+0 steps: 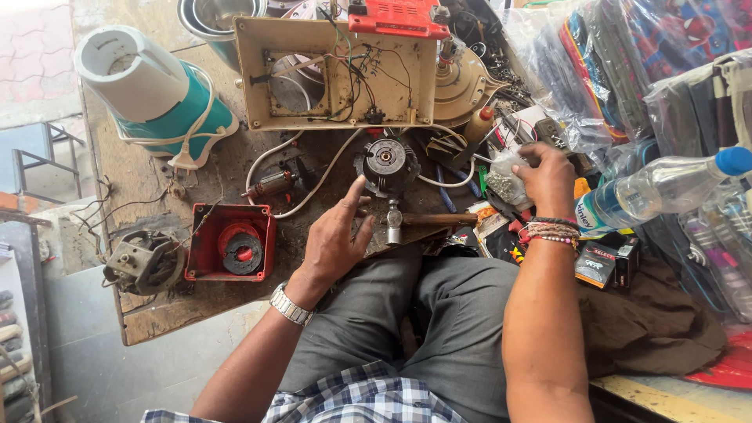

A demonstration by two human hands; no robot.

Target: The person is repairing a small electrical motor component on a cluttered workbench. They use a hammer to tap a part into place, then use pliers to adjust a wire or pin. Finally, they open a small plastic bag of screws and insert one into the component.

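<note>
The left hand (335,239) was spread open, fingers splayed and empty, its index finger pointing up toward a round dark electric motor with a metal hub (385,163) that stood on the worn wooden workbench (153,313) just beyond the fingertips. Just beside that hand's fingers lay a small hammer with a steel head and brown wooden handle (415,219), its head near the bench's front edge. The right hand (546,178) was curled down over a small clear plastic bag of tiny metal parts (505,180), its fingers closed on the bag's top, well apart from the left hand; beaded bracelets circled that wrist, and a metal watch circled the left one. Behind the motor stood a cream rectangular appliance housing, open, with thin wires strung inside (337,74), and a white cord looped from it across the bench. To the left of the left hand sat a red square plastic casing holding a dark round part (233,243), and beyond that a grey bare motor assembly (143,262) near the bench corner. A white and teal mixer base (160,90) lay tilted at the far left. At the right, a clear plastic water bottle with a blue cap (666,186) lay on its side among plastic-wrapped goods.
</note>
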